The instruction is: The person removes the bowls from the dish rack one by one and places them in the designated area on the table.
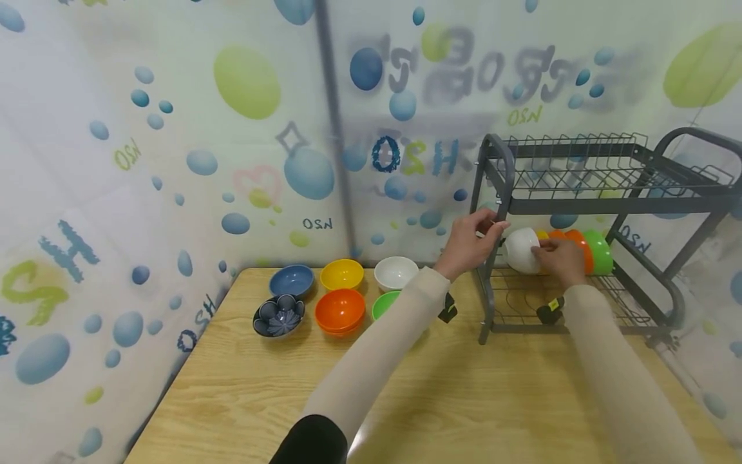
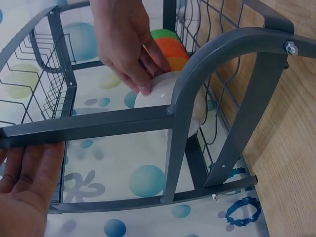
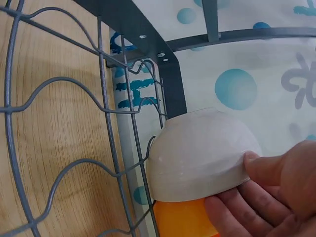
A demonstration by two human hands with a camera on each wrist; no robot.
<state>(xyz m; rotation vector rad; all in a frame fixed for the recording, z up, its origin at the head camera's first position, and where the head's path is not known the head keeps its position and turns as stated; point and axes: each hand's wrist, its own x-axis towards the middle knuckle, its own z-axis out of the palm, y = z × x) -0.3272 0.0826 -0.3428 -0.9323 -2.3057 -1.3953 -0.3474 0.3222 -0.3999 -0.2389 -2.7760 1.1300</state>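
Note:
On the lower tier of a dark metal rack (image 1: pixel 580 206), my right hand (image 1: pixel 561 261) holds a white bowl (image 1: pixel 522 251). In the right wrist view the thumb of that hand (image 3: pixel 276 192) presses the outside of the white bowl (image 3: pixel 202 153), with its fingers at the rim. Yellow, orange and green bowls (image 1: pixel 599 252) stand on their sides in a row right of the white one. My left hand (image 1: pixel 469 241) grips the rack's left side; in the left wrist view, the fingers of this hand (image 2: pixel 29 177) reach behind a side bar (image 2: pixel 98 126).
Left of the rack on the wooden table (image 1: pixel 232 386) are blue (image 1: pixel 292 281), yellow (image 1: pixel 342 276), white (image 1: pixel 396 273), orange (image 1: pixel 340 310) and green (image 1: pixel 382 304) bowls and a dark petal-patterned bowl (image 1: pixel 278 317). My left forearm partly covers the green one. The rack's upper wire tier (image 1: pixel 580 177) overhangs the lower.

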